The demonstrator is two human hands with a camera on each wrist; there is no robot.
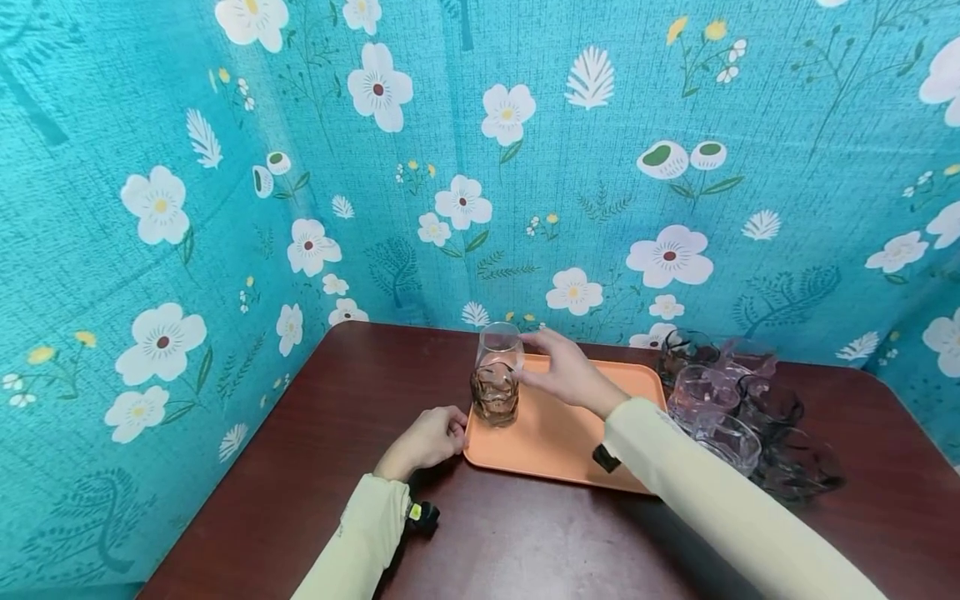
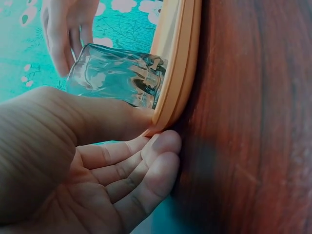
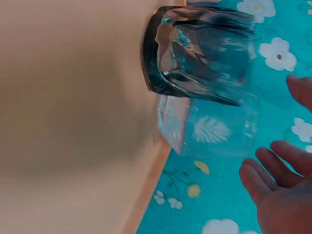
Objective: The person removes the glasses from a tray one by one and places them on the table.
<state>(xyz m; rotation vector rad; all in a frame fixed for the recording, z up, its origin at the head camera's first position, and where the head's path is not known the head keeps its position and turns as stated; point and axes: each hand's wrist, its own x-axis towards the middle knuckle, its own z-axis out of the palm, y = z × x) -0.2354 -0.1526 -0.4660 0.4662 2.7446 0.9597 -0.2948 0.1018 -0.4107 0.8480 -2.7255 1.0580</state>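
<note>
An orange tray (image 1: 551, 442) lies on the dark wooden table, its left end bearing two glasses. The nearer one is a smoky, wavy-sided glass (image 3: 204, 53), upright. Just behind it stands a clear straight-sided glass (image 3: 214, 129). My left hand (image 1: 429, 437) pinches the tray's near left corner; in the left wrist view the thumb rests on the rim and the fingertips lie below it. Beside the glasses, over the tray, is my right hand (image 1: 566, 373). Its fingers are spread and apart from both glasses in the right wrist view.
Several clear and smoky glasses crowd together right of the tray, among them a clear glass (image 1: 705, 390) and a dark glass (image 1: 801, 467). My right forearm passes in front of part of the tray. A blue flowered cloth (image 1: 465, 275) hangs behind the table (image 1: 517, 533).
</note>
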